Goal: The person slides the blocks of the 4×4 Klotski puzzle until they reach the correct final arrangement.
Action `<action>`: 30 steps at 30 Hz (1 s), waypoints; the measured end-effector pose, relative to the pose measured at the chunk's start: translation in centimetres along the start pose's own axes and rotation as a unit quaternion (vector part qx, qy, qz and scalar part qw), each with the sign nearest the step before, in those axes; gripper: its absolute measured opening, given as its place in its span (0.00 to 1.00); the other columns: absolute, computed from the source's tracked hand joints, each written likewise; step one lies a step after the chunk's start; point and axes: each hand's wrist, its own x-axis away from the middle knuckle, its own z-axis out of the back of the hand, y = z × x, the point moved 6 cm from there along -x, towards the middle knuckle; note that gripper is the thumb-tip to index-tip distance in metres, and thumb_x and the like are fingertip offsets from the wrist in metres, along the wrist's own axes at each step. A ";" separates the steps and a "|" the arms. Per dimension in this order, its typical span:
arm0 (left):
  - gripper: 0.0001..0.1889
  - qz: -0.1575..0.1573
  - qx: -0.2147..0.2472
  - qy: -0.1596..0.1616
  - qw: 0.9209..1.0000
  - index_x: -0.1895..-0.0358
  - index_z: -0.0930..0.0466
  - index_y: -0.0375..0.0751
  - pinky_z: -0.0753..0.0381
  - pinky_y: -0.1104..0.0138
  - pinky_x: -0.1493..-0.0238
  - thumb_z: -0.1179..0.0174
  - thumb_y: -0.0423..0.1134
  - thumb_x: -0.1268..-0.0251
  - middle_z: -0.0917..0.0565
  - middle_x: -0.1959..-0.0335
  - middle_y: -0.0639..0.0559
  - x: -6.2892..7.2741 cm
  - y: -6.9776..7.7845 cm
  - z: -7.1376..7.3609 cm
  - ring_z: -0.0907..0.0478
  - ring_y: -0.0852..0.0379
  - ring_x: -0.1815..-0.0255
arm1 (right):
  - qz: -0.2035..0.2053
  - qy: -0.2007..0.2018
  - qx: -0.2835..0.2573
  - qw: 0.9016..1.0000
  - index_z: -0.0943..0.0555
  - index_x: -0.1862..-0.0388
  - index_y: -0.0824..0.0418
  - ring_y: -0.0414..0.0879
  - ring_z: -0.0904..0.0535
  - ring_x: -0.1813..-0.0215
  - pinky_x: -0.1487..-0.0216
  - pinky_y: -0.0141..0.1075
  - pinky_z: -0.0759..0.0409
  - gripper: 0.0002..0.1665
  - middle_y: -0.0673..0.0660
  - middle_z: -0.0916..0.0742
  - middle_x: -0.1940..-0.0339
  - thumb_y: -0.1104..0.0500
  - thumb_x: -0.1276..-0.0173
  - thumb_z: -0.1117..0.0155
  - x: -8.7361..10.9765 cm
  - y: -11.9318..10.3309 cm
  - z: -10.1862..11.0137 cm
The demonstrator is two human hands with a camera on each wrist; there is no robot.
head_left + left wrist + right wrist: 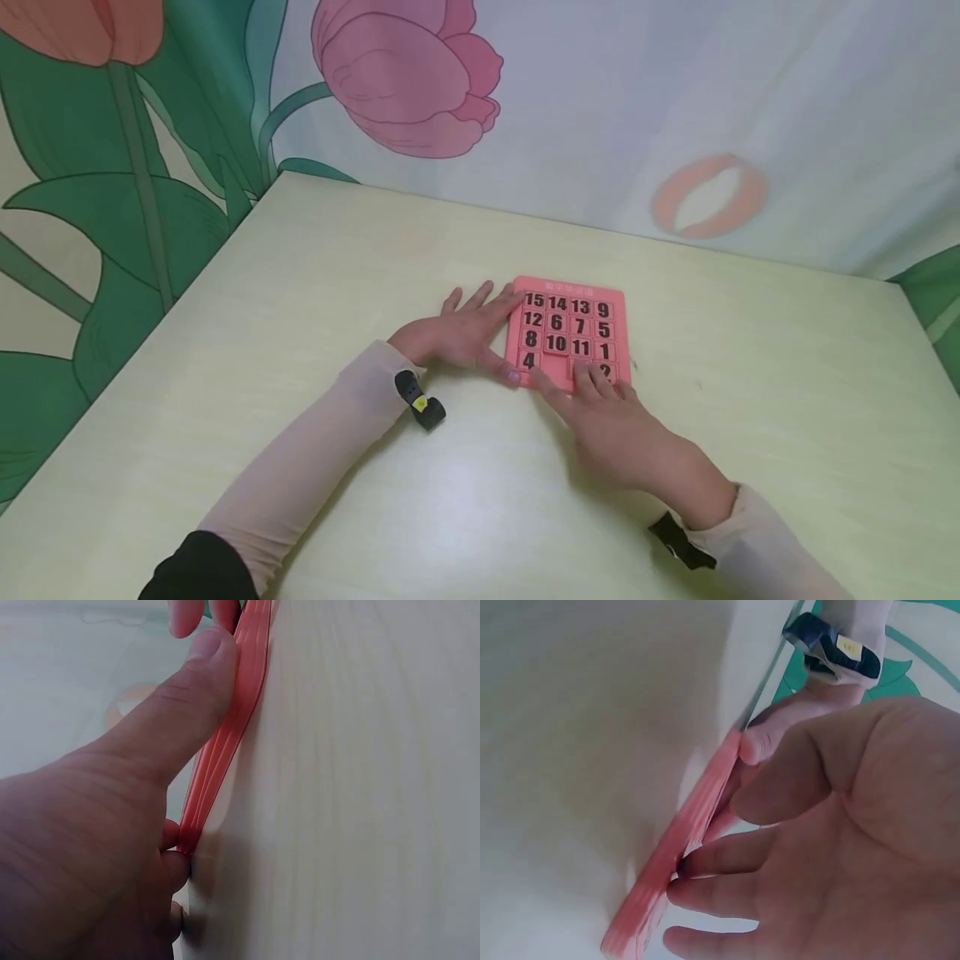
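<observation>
The left hand (467, 335), fingers spread apart, is rested against the left edge of the pink number puzzle (567, 327) (a vacant slot (554, 367) is shown low down), laid flat on the tabletop (420, 250); its lower part is touched by the right hand (621, 437), fingers parted.

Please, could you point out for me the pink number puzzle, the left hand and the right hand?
Pink number puzzle (567, 325): head view, the middle of its tile grid.
Left hand (463, 337): head view, the back of the hand.
Right hand (615, 432): head view, the back of the hand.
</observation>
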 end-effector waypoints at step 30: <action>0.68 -0.008 0.004 -0.004 1.000 0.16 0.67 0.52 0.82 0.48 0.26 0.33 0.76 0.53 0.69 0.17 0.55 -0.2 0.2 0.2 0.79 0.50 0.19 | -0.031 0.055 -0.080 0.995 0.54 0.15 0.53 0.71 0.55 0.21 0.29 0.71 0.55 0.45 0.76 0.44 0.22 0.50 0.23 0.44 -0.9 0.7 0.1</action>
